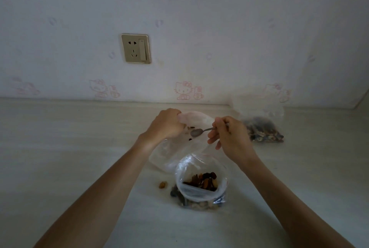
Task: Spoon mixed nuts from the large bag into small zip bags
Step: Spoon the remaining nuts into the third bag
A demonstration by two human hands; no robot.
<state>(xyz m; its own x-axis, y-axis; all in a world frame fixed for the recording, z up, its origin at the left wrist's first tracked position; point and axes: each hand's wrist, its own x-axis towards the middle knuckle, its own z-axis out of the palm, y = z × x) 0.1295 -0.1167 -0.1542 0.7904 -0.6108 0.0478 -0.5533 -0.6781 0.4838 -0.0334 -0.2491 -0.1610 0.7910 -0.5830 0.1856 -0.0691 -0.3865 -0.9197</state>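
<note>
Currently, as framed:
Left hand [166, 126]: was raised over the middle of the bench [69, 148], fingers curled round the far rim of the large bag [179, 148], holding its mouth up and open.
Right hand [227, 136]: was just right of the bag mouth, thumb and fingers pinching the handle of a spoon [196, 132]; lower fingers loosely spread.
Spoon: metal, bowl pointed left into the bag mouth, between the two hands. Couldn't tell if anything was in the bowl.
Large bag: clear, thin plastic, crumpled, stood mid-bench with its top lifted by the left hand. A few dark nuts [189, 139] showed through the film near the spoon.
Small zip bag [201, 190]: stood just in front of the large bag, nearer the front edge of the bench, mouth open, partly filled with mixed nuts, brown and dark pieces visible inside and through the bottom.
Loose nut [162, 184]: lay on the bench just left of the small zip bag, apart from it.
Second filled bag [263, 128]: lay toward the back right of the bench, near the wall [199, 18], beyond the right hand; dark contents, top blurred.
Wall: pale wallpaper with pink cartoon cats along the bench's back edge.
Socket [136, 48]: gold-framed plate with a switch, on the wall above the bench, left of centre.
</note>
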